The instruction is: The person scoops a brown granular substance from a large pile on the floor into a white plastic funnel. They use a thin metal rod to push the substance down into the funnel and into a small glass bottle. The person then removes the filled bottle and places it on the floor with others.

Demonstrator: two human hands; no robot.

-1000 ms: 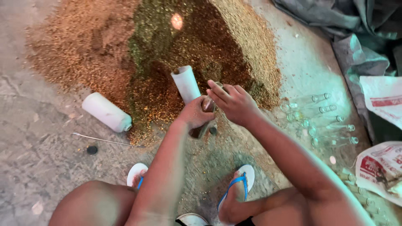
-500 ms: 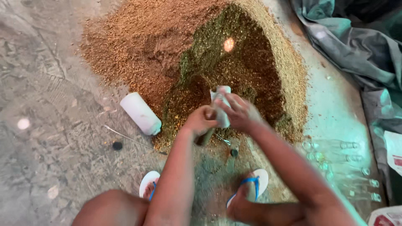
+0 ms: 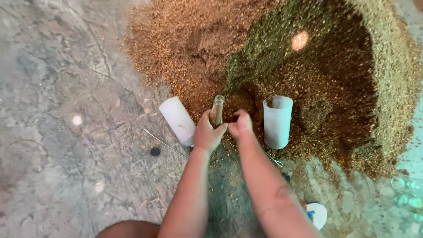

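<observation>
Cup (image 3: 277, 122) set down, left hand (image 3: 208, 134) seemingly gripping bottle (image 3: 216, 111)

The white cup (image 3: 277, 122), held a moment ago, now stands upright on the heap at 3 o'clock of the hands. The left hand (image 3: 209, 133) now grips a small glass bottle (image 3: 216, 111); the right hand (image 3: 240, 125) has let go.

A single head-worn view looks steeply down, close over the hands, facing the grain pile (image 3: 282, 66).
</observation>
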